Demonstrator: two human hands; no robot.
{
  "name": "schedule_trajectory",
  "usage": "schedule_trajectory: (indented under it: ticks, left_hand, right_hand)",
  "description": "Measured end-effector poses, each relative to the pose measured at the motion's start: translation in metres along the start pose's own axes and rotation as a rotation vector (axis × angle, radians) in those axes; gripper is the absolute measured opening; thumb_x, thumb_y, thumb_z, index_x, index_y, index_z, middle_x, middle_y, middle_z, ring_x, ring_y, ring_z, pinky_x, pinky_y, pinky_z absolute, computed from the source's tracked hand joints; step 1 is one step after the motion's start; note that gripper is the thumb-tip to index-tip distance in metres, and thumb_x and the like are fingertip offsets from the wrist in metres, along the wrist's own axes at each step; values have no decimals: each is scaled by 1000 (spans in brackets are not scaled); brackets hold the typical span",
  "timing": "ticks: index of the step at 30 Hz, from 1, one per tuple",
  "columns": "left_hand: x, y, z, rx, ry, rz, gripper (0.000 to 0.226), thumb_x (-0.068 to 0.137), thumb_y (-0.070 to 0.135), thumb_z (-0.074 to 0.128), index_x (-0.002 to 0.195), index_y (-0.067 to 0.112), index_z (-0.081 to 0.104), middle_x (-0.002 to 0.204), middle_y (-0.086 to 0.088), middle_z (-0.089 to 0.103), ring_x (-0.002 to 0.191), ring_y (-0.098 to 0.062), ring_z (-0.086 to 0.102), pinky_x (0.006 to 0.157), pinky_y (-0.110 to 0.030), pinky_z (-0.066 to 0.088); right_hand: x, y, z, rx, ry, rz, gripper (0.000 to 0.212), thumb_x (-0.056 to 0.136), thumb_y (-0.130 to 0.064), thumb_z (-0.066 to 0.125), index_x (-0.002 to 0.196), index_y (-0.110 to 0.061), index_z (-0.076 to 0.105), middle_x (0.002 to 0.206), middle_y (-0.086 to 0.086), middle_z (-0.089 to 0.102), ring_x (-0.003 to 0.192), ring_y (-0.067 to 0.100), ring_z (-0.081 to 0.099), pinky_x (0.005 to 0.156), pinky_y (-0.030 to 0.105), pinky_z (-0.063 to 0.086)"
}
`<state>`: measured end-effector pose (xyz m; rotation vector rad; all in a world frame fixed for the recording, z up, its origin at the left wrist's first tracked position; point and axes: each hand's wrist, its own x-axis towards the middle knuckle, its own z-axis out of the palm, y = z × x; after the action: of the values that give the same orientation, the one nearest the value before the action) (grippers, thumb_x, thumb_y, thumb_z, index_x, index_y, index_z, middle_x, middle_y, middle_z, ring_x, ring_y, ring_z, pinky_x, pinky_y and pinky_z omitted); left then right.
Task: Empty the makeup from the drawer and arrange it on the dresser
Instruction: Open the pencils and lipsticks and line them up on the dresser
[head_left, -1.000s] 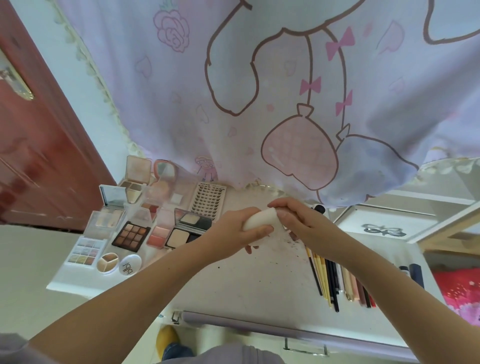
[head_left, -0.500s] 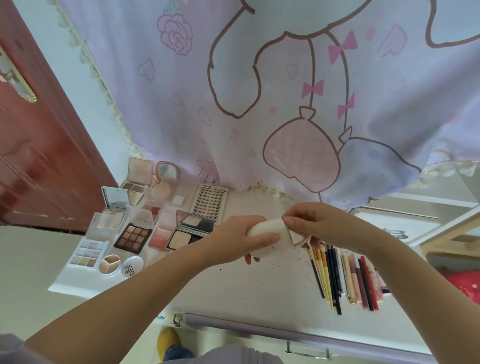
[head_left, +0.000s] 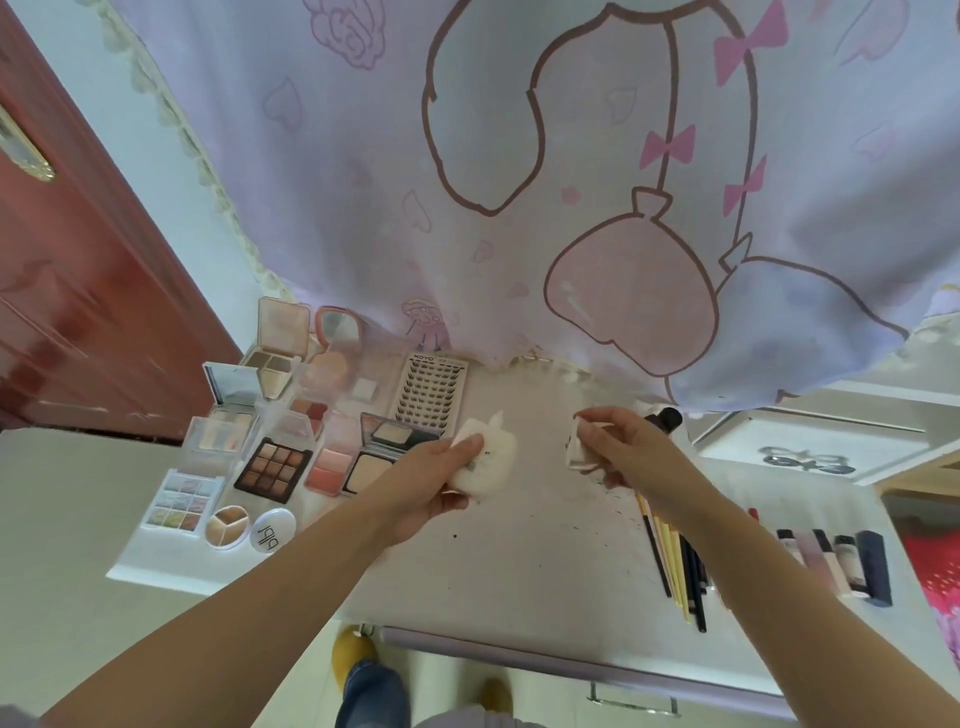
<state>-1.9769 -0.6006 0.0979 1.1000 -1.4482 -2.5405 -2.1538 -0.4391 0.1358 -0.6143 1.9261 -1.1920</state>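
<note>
Over the middle of the white dresser top (head_left: 519, 561) my left hand (head_left: 436, 478) grips a soft white puff-like item (head_left: 488, 457). My right hand (head_left: 618, 447) pinches a small clear wrapper or cap (head_left: 576, 447), now apart from the white item. Open palettes and compacts (head_left: 275, 462) are laid out on the left of the dresser, with a false-lash tray (head_left: 428, 397) behind them. A row of pencils and brushes (head_left: 675, 561) lies to the right, partly under my right forearm. Several tubes (head_left: 836, 561) lie at the far right.
A pastel cartoon curtain (head_left: 519, 182) hangs over the dresser's back edge. A red-brown door (head_left: 67, 312) stands at the left. The drawer front with a handle (head_left: 634, 696) shows below the dresser's front edge. Dark specks dot the surface near my right hand.
My hands have pulled apart: the right one has drawn the clear piece off the white item, which stays in my left hand.
</note>
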Motion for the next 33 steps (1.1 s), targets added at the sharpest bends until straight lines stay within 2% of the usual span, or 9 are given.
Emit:
schedule_trajectory:
  ticks: [4,6,9,13,16,21,24,27,33]
  left_hand:
    - [39,20,-1,458,157,99,26,86,25,65,108,16,54,104,-4,62,92,-17,62,78,-33,56]
    - [62,31,1,746,261,223,25,82,25,65,102,18,52,87,2,58,75,-12,56,63,-21,48]
    - [100,41,3,865,335,351,20,79,20,66,93,17,52,80,5,55,69,-9,51,50,-12,38]
    - [145,42,1,1028,420,396,30,80,16,65,107,7,53,104,-10,56,93,-23,51,74,-26,35]
    - [165,37,-4,1093,435,438,35,80,13,65,111,4,52,111,-14,56,102,-27,50,79,-26,33]
    - [181,25,-18,1138,438,417,39,82,14,64,116,2,49,118,-15,53,109,-28,47,89,-31,36]
    - [183,24,-20,1120,440,400,43,81,19,66,117,2,48,119,-15,53,112,-30,46,93,-35,35]
    - [172,25,-21,1141,466,389,52,81,26,68,120,2,45,121,-16,50,114,-31,43,99,-37,32]
    - [107,3,14,937,570,648,31,80,10,63,107,4,49,105,-4,44,98,-23,43,86,-33,39]
  right_hand:
    - [38,34,28,109,92,228,25,91,-29,60,110,-14,57,99,6,66,83,18,68,58,23,52]
    - [60,39,38,124,133,256,20,91,-25,60,108,-16,55,101,6,64,82,18,67,59,23,53]
    - [96,40,49,70,191,220,13,93,-23,56,103,-16,52,100,5,59,74,13,63,59,23,52]
    - [140,42,57,12,260,244,18,93,-19,53,110,-11,52,102,11,56,80,23,60,60,28,53]
    - [162,45,66,-81,262,252,24,93,-24,53,114,-13,54,97,6,57,81,22,59,70,35,55]
    - [177,56,84,-348,270,171,32,95,-27,47,122,-13,55,114,5,58,89,18,56,74,25,38]
    - [174,59,85,-362,285,175,34,95,-29,47,125,-13,54,124,9,46,79,12,49,76,25,38]
    - [161,49,81,-316,280,158,38,96,-29,48,131,-14,48,131,9,41,94,16,52,80,24,40]
    - [94,12,29,-491,362,-124,22,96,-17,48,113,-18,61,109,-2,56,74,3,52,73,18,41]
